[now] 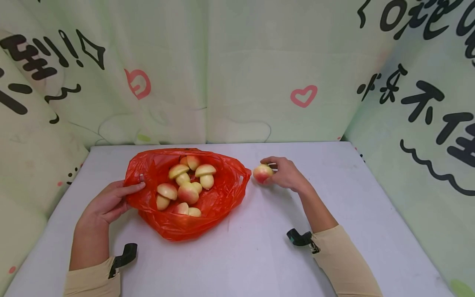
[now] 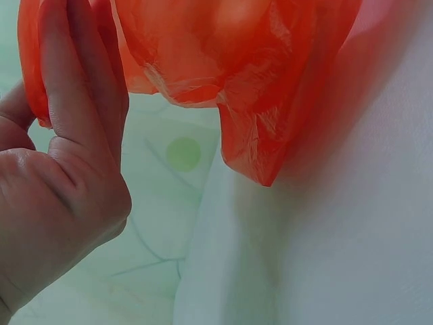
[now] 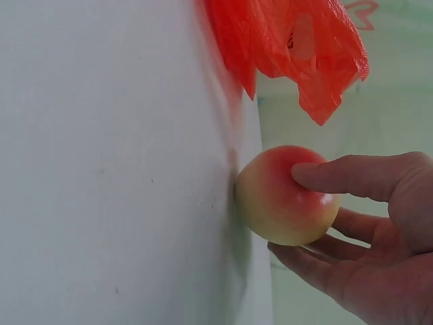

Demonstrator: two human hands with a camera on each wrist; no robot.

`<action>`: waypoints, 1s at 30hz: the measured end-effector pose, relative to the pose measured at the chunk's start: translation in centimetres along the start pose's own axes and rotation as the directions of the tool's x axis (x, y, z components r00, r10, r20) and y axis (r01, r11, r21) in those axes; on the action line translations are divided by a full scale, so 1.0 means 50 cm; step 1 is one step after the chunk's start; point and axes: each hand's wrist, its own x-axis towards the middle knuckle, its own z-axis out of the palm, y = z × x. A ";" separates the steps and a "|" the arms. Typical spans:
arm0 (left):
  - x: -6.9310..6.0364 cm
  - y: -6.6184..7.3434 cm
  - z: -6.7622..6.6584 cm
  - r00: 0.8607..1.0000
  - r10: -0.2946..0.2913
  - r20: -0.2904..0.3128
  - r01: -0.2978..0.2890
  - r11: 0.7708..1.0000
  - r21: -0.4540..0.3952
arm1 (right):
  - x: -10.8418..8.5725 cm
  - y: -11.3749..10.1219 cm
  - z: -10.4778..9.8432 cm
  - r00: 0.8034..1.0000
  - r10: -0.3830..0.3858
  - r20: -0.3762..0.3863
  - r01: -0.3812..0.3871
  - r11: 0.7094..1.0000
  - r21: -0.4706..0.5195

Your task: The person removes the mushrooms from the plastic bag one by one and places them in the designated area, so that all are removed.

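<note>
A red plastic bag (image 1: 222,198) lies with its mouth spread, holding several mushroom-shaped pieces (image 1: 206,175) and a round pink-yellow fruit (image 1: 188,193). My left hand (image 1: 107,202) grips the bag's left rim between thumb and fingers; in the left wrist view the hand (image 2: 74,156) pinches the red film (image 2: 264,135). Just right of the bag, my right hand (image 1: 287,174) holds a pink and yellow round fruit (image 1: 262,173). In the right wrist view, thumb and fingers of the hand (image 3: 379,230) are around the fruit (image 3: 287,196), which is at the table surface.
The white table (image 1: 237,255) extends around the bag to its back edge. Behind and beside it hang pale green curtains (image 1: 241,82) with black lettering and a pink heart. A black wrist device (image 1: 126,255) sits at my left sleeve, another (image 1: 299,238) at my right.
</note>
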 end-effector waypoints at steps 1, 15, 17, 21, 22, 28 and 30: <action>0.000 0.000 0.000 1.000 0.002 0.001 -0.002 1.000 -0.006 | 0.001 0.001 0.000 1.000 0.003 0.001 -0.003 1.000 -0.002; -0.002 -0.002 0.002 1.000 0.000 -0.009 0.000 0.999 -0.036 | -0.003 0.000 -0.004 1.000 0.000 0.018 0.000 1.000 -0.027; -0.002 -0.002 0.002 1.000 0.001 -0.007 -0.001 0.999 -0.046 | -0.003 0.002 -0.004 1.000 -0.006 0.022 0.006 1.000 -0.030; -0.002 -0.002 0.003 1.000 -0.002 -0.005 0.002 0.999 -0.036 | -0.003 0.007 -0.004 1.000 -0.010 0.026 0.010 0.999 -0.031; -0.001 -0.001 0.003 1.000 -0.003 -0.005 0.003 1.000 -0.031 | -0.003 0.007 -0.004 1.000 -0.009 0.026 0.010 0.999 -0.031; -0.001 -0.001 0.003 1.000 -0.005 -0.025 0.005 1.000 -0.027 | -0.006 0.003 -0.008 1.000 0.001 0.020 0.000 0.999 -0.033; -0.001 -0.001 0.003 1.000 -0.007 -0.030 0.006 0.999 -0.032 | -0.008 0.001 -0.009 1.000 -0.002 0.014 0.002 1.000 -0.030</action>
